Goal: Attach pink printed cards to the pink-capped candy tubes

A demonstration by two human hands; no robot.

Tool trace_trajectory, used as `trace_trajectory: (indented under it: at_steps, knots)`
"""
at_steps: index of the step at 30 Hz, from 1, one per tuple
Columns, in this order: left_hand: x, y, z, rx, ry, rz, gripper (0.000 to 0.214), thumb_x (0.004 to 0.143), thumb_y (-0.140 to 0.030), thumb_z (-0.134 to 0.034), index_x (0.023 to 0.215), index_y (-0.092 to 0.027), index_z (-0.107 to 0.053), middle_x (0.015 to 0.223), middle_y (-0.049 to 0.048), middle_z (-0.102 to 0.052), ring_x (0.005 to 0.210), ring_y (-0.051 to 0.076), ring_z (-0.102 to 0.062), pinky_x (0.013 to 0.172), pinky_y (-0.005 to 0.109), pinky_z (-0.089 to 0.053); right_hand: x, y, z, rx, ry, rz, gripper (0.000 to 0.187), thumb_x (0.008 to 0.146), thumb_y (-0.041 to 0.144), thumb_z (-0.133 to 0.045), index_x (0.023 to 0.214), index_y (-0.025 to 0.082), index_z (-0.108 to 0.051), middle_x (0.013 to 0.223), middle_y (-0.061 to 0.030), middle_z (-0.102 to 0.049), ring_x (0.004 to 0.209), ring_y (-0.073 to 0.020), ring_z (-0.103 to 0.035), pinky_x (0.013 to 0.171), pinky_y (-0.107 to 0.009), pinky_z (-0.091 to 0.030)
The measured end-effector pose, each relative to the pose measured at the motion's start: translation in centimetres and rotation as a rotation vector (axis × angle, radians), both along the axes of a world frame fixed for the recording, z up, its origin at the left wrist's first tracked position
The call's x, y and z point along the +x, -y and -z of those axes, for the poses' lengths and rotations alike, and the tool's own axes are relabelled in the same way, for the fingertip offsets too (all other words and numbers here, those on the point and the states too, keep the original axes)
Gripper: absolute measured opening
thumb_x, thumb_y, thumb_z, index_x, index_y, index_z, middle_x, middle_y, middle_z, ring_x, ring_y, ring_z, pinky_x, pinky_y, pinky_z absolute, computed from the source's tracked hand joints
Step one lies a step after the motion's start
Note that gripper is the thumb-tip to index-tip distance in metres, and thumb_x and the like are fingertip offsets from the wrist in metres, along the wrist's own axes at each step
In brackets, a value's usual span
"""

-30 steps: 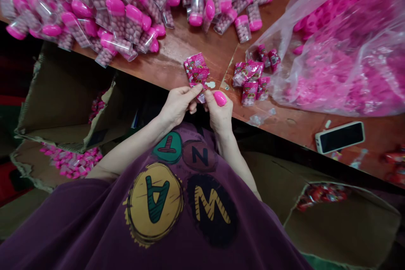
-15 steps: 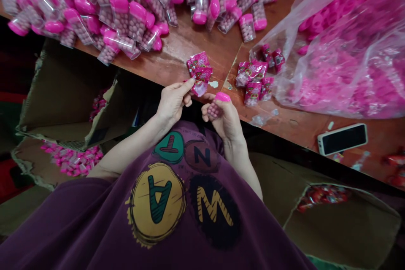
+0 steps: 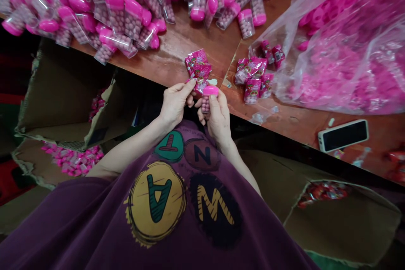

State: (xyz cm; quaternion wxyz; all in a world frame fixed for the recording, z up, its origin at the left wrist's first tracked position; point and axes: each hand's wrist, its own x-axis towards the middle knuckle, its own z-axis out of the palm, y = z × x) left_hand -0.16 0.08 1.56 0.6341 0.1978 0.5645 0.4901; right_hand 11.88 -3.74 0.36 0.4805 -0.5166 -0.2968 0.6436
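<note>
A small pink-capped tube of candy beads [image 3: 207, 96] stands cap-up at the near edge of the bench [image 3: 177, 55], gripped in the right hand [image 3: 217, 116]. Its cap touches a stack of pink printed wrappers [image 3: 198, 67], whose lower end the left hand [image 3: 174, 103] pinches between thumb and fingertips. Farther along the bench lie a heap of filled tubes [image 3: 126, 4], a loose cluster of wrappers [image 3: 255, 78], a clear bag of pink caps [image 3: 348, 46] and a phone [image 3: 343, 135].
</note>
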Motion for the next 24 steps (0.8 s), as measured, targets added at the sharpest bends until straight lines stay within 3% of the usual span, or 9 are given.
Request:
trace_trajectory:
  at_steps: [6,12,17,21,24]
  knots:
    - [0.0,0.0,0.4,0.001,0.028,0.02,0.051,0.09,-0.058,-0.082,0.064,-0.018,-0.063,0.052,-0.0039,-0.055,0.044,0.005,-0.045,0.048,0.022,-0.039,-0.3,0.3,0.6,0.002,-0.003,0.048,0.073,0.088,0.071,-0.076,0.145,0.039,-0.043,0.086,0.0037,-0.062,0.055,-0.0104,-0.052,0.04,-0.023,-0.036]
    - [-0.2,0.1,0.3,-0.041,0.058,0.093,0.054,0.09,-0.062,-0.08,0.065,-0.02,-0.058,0.049,-0.0061,-0.049,0.04,0.006,-0.045,0.045,0.024,-0.037,0.3,0.5,0.1,-0.049,-0.041,-0.15,0.068,0.099,0.071,-0.061,0.154,0.038,-0.04,0.087,0.0029,-0.066,0.047,-0.009,-0.042,0.041,-0.025,-0.037]
    - [-0.4,0.2,0.4,0.002,0.088,0.078,0.051,0.088,-0.055,-0.085,0.065,-0.02,-0.056,0.049,-0.0066,-0.049,0.042,0.006,-0.044,0.045,0.023,-0.037,0.0,0.7,1.9,0.123,0.218,-0.048,0.073,0.097,0.072,-0.064,0.156,0.037,-0.039,0.094,-0.0012,-0.067,0.073,-0.0172,-0.065,0.066,-0.034,-0.06]
    - [-0.5,0.2,0.4,0.003,0.075,0.091,0.051,0.086,-0.054,-0.087,0.065,-0.019,-0.056,0.048,-0.0062,-0.049,0.04,0.005,-0.042,0.043,0.023,-0.034,-0.1,0.7,2.3,0.115,0.219,-0.085,0.07,0.099,0.073,-0.058,0.157,0.038,-0.039,0.096,-0.0019,-0.067,0.077,-0.0186,-0.067,0.072,-0.037,-0.062]
    - [-0.6,0.1,0.4,-0.047,0.064,0.139,0.054,0.087,-0.057,-0.086,0.064,-0.019,-0.056,0.047,-0.0058,-0.048,0.039,0.005,-0.04,0.041,0.023,-0.03,0.1,0.6,1.7,0.106,0.192,-0.126,0.074,0.095,0.075,-0.063,0.155,0.037,-0.042,0.094,-0.0017,-0.066,0.076,-0.0187,-0.065,0.072,-0.037,-0.061]
